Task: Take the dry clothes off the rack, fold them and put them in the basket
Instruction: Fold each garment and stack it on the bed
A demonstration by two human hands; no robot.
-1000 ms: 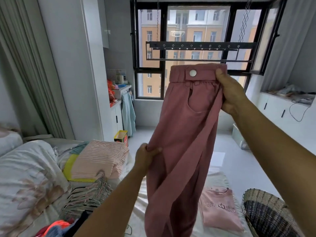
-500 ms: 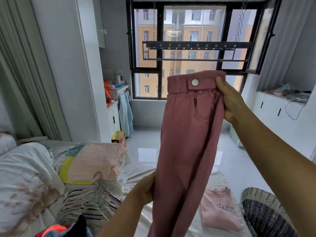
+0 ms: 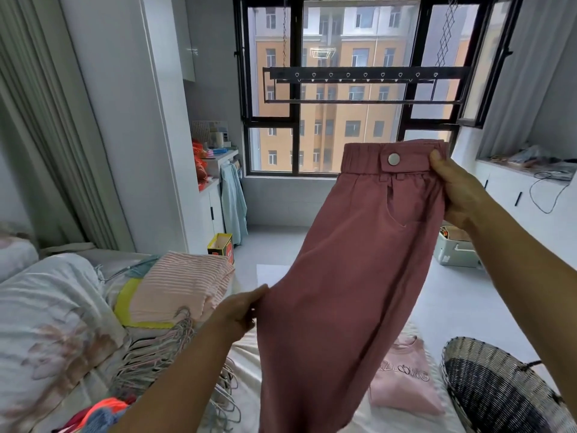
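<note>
Up high, the right hand [image 3: 459,189] pinches the waistband of one pair of pink trousers [image 3: 343,292], arm stretched forward; lower, the left hand [image 3: 240,310] grips their side edge. One basket [image 3: 499,385] sits bottom right, one folded pink top [image 3: 406,382] beside it, perhaps touching.

Gripping the waistband of the trousers [image 3: 343,276] with the right hand [image 3: 459,189], thumb on the front, bare arm stretched forward and raised. Pinching the cloth's left edge lower down with the left hand [image 3: 240,314], bare forearm angled upward.
</note>
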